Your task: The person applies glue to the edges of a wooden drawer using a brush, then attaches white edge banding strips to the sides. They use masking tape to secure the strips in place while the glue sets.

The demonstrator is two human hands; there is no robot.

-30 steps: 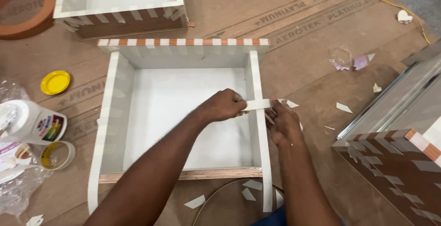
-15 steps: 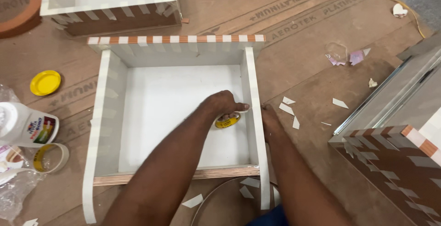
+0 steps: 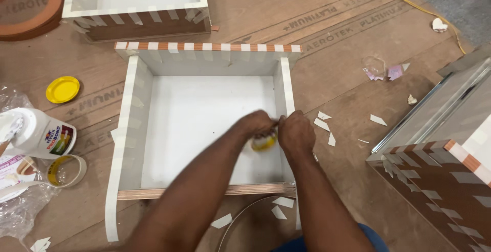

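A small roll of tape (image 3: pixel 264 141), yellow-rimmed with a pale band, sat just below the fingers (image 3: pixel 267 124) of the left hand and against the fingers of the right, blurred so its exact tilt could not be told. It hung inside an open white drawer box (image 3: pixel 194 119), close to the right side wall (image 3: pixel 284 98), which the right fingers touched. The box lay flat on the floor, its rim edged in alternating white and brown tape strips.

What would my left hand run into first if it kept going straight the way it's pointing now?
Probably the right hand, which sits just beyond the left hand with the tape roll between them. Past it stands the drawer's right side wall. Depth is hard to judge.
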